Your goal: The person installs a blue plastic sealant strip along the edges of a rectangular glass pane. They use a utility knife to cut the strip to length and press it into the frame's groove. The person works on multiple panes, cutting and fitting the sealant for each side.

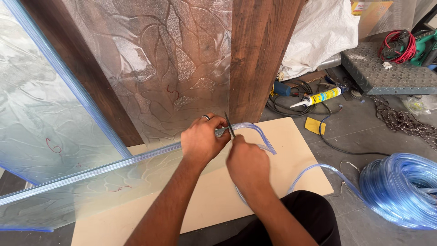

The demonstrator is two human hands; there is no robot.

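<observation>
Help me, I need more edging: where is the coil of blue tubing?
In the head view, the coil of blue tubing lies on the floor at lower right, beside the beige board.

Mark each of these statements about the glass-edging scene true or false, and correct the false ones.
1. The left hand wears a ring. True.
2. The right hand works a thin dark tool at the glass pane's corner. True.
3. The coil of tubing is red. False: it is clear blue.
4. The sealant tube lies on the beige board. False: it lies on the grey floor beyond.
5. The blue edging strip loops past the pane's corner. True.
</observation>
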